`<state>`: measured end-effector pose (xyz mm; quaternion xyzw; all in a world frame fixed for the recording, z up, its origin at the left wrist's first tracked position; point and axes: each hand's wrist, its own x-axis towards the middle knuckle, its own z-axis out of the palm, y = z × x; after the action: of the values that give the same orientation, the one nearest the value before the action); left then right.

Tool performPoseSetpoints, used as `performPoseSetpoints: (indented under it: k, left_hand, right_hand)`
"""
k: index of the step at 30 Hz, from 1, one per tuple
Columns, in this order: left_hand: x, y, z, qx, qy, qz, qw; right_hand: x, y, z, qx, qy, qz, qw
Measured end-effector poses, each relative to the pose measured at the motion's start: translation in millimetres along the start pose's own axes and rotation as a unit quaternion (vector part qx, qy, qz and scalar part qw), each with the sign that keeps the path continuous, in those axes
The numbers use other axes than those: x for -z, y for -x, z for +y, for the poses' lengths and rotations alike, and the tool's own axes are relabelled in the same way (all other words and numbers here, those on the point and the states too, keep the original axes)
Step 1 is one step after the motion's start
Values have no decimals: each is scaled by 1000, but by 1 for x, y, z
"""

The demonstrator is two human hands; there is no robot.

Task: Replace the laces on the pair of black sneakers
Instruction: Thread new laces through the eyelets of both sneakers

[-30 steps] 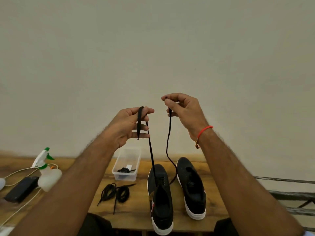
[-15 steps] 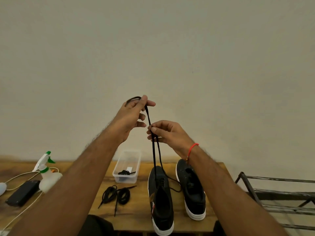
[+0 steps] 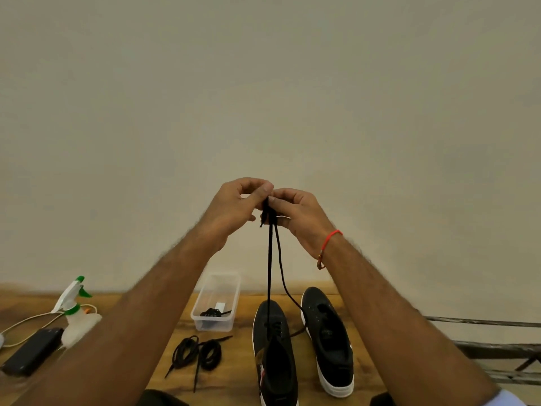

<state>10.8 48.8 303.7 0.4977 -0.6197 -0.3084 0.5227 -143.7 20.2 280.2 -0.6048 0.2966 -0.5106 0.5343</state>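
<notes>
Two black sneakers with white soles stand side by side on the wooden table [image 3: 234, 379]. From the left sneaker [image 3: 273, 356] a black lace [image 3: 270, 268] rises in two strands to my raised hands. My left hand [image 3: 237, 209] and my right hand [image 3: 295, 215] meet high above the shoes, and both pinch the lace ends together between thumb and fingers. One strand curves down past the toe of the right sneaker [image 3: 328, 338], which shows no lace in its eyelets. Two coiled black laces [image 3: 197, 354] lie loose left of the shoes.
A clear plastic box [image 3: 216, 301] with a black lace bundle stands behind the loose laces. At far left are a spray bottle [image 3: 74, 312], a black device [image 3: 32, 350] and a white cable. A metal rack [image 3: 497, 347] stands right of the table.
My hands have come together: the right hand rose from below the left up to it, and both lace ends now meet between my fingertips. The strands hang closer together.
</notes>
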Motion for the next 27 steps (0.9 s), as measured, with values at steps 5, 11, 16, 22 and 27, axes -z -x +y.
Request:
performPoseSetpoints:
  k: [5, 11, 16, 22, 27]
  left_hand:
    - [6, 1, 3, 9, 87, -67, 994]
    - [11, 0, 1, -105, -55, -32, 992]
    - [5, -8, 3, -134, -26, 70, 988]
    - [5, -22, 18, -49, 103, 131, 985]
    - [3, -36, 38, -54, 105, 115, 986]
  right_hand:
    - [5, -1, -4, 4, -16, 26, 1000]
    - [7, -3, -11, 16, 14, 1, 1000]
    - [4, -6, -16, 18, 8, -8, 1000]
    - [2, -19, -36, 40, 13, 39, 998]
    - [6, -39, -71, 96, 53, 64, 992]
